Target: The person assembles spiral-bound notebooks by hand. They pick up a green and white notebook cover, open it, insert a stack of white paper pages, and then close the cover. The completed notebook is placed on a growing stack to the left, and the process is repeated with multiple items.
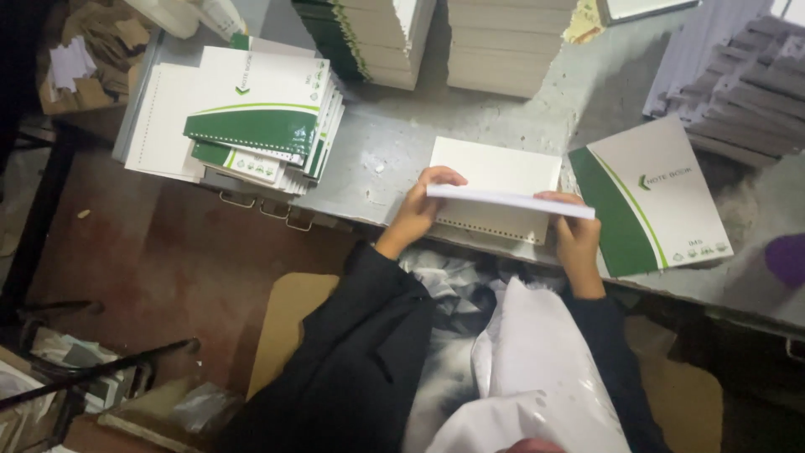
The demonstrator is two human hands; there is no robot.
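My left hand and my right hand each grip one end of a thin white stack of paper sheets, held edge-on just above the table. Under it lies a cream punched block of pages with a row of small holes along its near edge. A green and white notebook cover lies flat to the right of my right hand.
A pile of green and white covers sits at the left of the grey table. Tall paper stacks stand at the back, grey stacked sheets at the right. A purple object is at the right edge.
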